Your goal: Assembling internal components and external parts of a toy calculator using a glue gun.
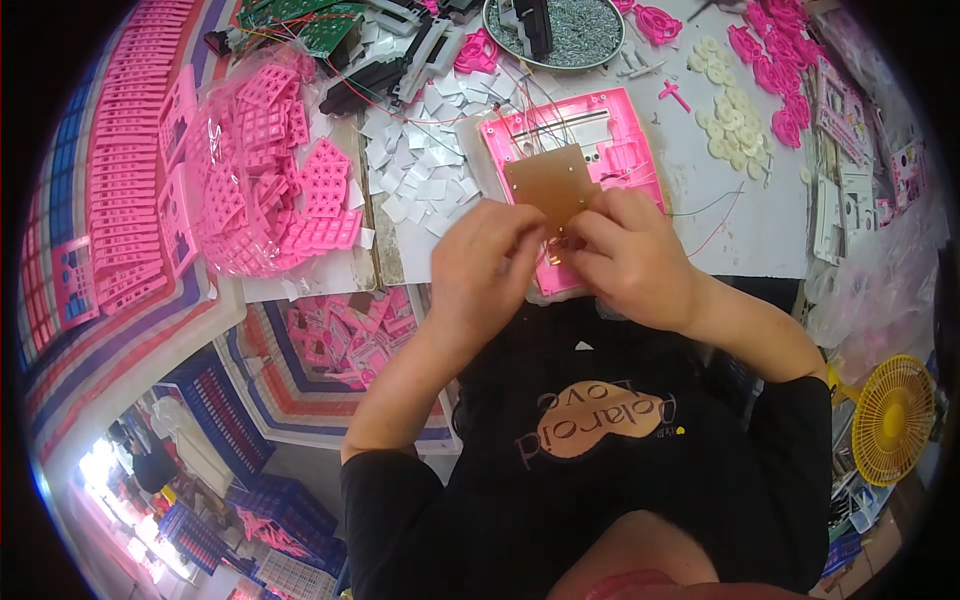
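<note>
Right in the middle of the bench, we've got our left hand [482,262] and right hand [628,258] both pinching a brown circuit board [546,184], held over the pink plastic housing [588,140]. Bag of pink keypads [262,170] sits off left, screw bowl [572,28] far side.

Small assembly workshop bench, looks like

Pink plastic parts [262,170] are piling up beside a screw tray [580,35] and circuit boards [320,25].

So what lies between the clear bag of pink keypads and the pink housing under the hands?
In the head view, loose white paper squares are scattered between the bag of pink keypads and the pink housing.
</note>
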The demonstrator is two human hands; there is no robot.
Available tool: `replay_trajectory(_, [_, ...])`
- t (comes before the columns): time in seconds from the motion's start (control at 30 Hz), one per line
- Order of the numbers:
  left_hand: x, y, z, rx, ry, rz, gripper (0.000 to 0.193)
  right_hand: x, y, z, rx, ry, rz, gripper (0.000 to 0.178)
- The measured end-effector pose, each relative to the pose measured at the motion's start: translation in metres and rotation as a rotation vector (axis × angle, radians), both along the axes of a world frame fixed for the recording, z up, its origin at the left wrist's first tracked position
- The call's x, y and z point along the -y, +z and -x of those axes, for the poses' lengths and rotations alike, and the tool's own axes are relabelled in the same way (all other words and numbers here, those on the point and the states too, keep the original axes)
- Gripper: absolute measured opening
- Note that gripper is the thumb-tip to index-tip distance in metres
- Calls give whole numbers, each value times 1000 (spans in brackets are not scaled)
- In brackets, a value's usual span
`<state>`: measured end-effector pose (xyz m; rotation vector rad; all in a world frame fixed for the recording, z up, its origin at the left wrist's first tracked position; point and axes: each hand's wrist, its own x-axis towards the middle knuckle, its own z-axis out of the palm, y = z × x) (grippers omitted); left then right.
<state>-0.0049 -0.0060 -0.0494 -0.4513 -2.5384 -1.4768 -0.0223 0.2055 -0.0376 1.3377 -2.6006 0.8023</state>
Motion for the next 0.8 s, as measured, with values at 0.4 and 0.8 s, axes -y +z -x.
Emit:
replay_trajectory(0.4, [23, 23, -35, 412, 115, -174, 5, -6, 4, -9, 35, -81, -85, 29])
replay_trajectory(0.8, [-10, 19, 8, 666, 131, -756, 10, -22, 2, -9, 124, 19, -37, 47])
